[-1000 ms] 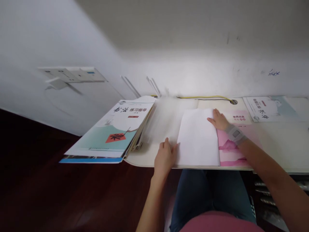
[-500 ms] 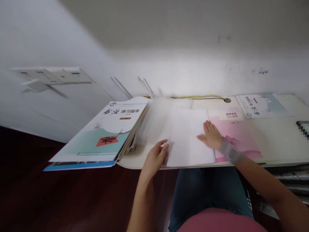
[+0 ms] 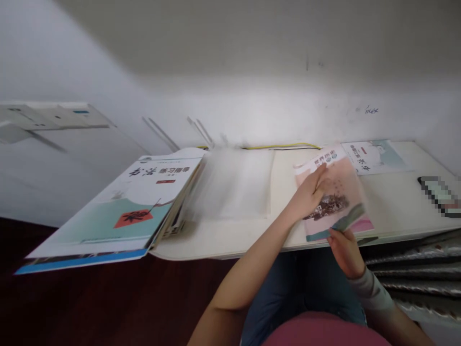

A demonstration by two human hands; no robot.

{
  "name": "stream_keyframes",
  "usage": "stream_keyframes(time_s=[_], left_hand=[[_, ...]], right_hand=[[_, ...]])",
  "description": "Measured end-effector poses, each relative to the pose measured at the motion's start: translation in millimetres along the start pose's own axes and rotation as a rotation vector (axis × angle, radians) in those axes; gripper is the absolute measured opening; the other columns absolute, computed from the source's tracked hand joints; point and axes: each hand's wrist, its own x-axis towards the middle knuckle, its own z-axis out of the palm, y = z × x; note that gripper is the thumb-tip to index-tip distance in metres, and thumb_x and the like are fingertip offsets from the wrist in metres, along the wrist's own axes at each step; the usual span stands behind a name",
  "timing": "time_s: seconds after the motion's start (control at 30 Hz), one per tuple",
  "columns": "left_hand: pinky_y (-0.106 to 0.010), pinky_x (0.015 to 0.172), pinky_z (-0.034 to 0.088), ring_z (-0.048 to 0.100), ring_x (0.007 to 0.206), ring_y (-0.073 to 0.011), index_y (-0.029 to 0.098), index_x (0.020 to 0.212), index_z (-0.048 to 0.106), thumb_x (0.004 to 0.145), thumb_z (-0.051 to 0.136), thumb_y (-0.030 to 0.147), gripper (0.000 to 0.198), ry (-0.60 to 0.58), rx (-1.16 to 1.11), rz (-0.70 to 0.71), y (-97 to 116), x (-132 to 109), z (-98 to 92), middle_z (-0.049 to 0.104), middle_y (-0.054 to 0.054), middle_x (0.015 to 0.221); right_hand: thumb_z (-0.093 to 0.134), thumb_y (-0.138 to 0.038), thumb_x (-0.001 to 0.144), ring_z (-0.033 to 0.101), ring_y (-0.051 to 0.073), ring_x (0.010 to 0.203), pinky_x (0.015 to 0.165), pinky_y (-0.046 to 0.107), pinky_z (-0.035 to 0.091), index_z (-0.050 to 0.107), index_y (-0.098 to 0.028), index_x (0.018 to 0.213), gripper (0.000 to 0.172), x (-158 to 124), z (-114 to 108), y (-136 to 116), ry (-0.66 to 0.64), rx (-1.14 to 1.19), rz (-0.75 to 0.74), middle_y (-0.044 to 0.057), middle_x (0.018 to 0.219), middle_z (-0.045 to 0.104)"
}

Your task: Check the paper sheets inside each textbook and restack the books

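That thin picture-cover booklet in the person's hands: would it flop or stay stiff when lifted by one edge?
Probably floppy: the booklet looks thin and soft-covered, and both the right hand and left hand are on it. Likely light: fingertips seem enough to carry it. It may slide easily on the smooth desk.

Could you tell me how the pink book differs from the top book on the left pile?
The pink book has a dark picture on its cover; the top book is white and teal with a red diamond. The right hand grips the pink book, the left hand on its cover; the top book lies untouched, overhanging the desk. Both show printed titles.
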Motion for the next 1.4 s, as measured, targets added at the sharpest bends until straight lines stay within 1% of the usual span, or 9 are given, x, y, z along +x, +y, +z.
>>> stream_keyframes(time_s=[0.13,0.3,0.43,0.63,0.83,1.07,1.2,1.27,1.4], left_hand=[[-0.052,0.112,0.014,0.010,0.141,-0.0341,0.003,0.144,0.023,0.090,0.016,0.061,0.079,-0.167,0.639,-0.264,-55.6,18.6,43.5,0.014,-0.022,0.152],[-0.056,0.111,0.009,0.008,0.140,-0.0369,0.009,0.146,0.021,0.088,0.011,0.064,0.081,-0.283,0.885,-0.223,-79.7,27.6,57.5,0.014,-0.018,0.153],[-0.049,0.108,0.024,0.024,0.136,-0.0378,0.008,0.142,0.031,0.089,0.016,0.062,0.077,-0.290,0.977,-0.142,-74.8,29.5,41.8,0.027,-0.018,0.149],[-0.044,0.087,0.042,0.053,0.111,-0.0372,0.002,0.132,0.043,0.087,0.037,0.058,0.072,-0.252,1.130,-0.152,-46.1,-23.1,43.4,0.053,-0.028,0.125],[-0.040,0.082,0.045,0.057,0.102,-0.0285,0.016,0.119,0.055,0.090,0.041,0.049,0.047,-0.268,1.030,-0.002,-37.2,-74.3,48.8,0.062,-0.015,0.109],[-0.046,0.105,0.030,0.032,0.134,-0.0333,0.010,0.136,0.040,0.088,0.031,0.061,0.070,-0.191,0.980,-0.066,-75.1,-22.8,38.2,0.034,-0.022,0.145],[-0.045,0.109,0.026,0.027,0.137,-0.0300,0.008,0.137,0.039,0.094,0.024,0.048,0.060,-0.173,0.945,-0.055,-88.6,14.4,45.0,0.033,-0.018,0.147],[-0.045,0.110,0.022,0.026,0.137,-0.0292,0.007,0.137,0.037,0.096,0.024,0.041,0.055,-0.149,0.947,-0.063,-95.0,20.7,47.9,0.033,-0.017,0.147],[-0.039,0.107,0.029,0.037,0.131,-0.0255,0.011,0.133,0.043,0.094,0.030,0.039,0.050,-0.133,0.906,-0.057,-102.1,15.4,32.4,0.043,-0.016,0.141]], right_hand=[[0.055,-0.034,0.082,0.065,0.017,0.081,0.073,0.035,0.054,0.063,-0.025,0.098,0.020,6.1,-43.1,20.8,0.280,0.549,0.312,0.001,0.088,0.069],[0.074,-0.028,0.065,0.064,0.016,0.085,0.073,0.030,0.052,0.064,-0.021,0.100,0.037,33.0,-97.4,27.7,0.366,0.852,0.572,0.002,0.096,0.070],[0.075,-0.031,0.064,0.063,0.014,0.071,0.063,0.028,0.049,0.062,-0.021,0.107,0.046,54.0,-116.3,37.1,0.199,0.610,0.564,0.001,0.084,0.070],[0.057,-0.026,0.074,0.061,0.018,0.071,0.069,0.033,0.049,0.067,-0.018,0.096,0.026,108.8,-139.5,55.8,-0.029,-0.118,0.162,0.003,0.078,0.067],[0.038,-0.013,0.081,0.056,0.025,0.094,0.085,0.037,0.042,0.061,-0.012,0.113,0.039,184.3,-129.8,58.7,-0.202,-0.852,-0.336,0.013,0.095,0.065],[0.038,-0.021,0.088,0.043,0.033,0.119,0.097,0.049,0.032,0.051,-0.006,0.127,0.044,188.8,-78.0,57.5,-0.221,-0.997,-0.353,0.023,0.130,0.050],[0.031,-0.033,0.094,0.039,0.020,0.128,0.106,0.037,0.029,0.047,-0.020,0.133,0.045,151.5,-46.6,52.8,-0.510,-0.810,-0.513,0.005,0.139,0.048],[0.034,-0.036,0.093,0.041,0.020,0.127,0.105,0.035,0.031,0.050,-0.023,0.131,0.043,144.6,-52.7,59.6,-0.512,-0.822,-0.483,0.004,0.138,0.049],[0.031,-0.030,0.091,0.050,0.031,0.114,0.091,0.045,0.039,0.058,-0.008,0.118,0.044,154.7,-106.7,85.6,-0.286,-0.930,-0.234,0.023,0.123,0.056]])
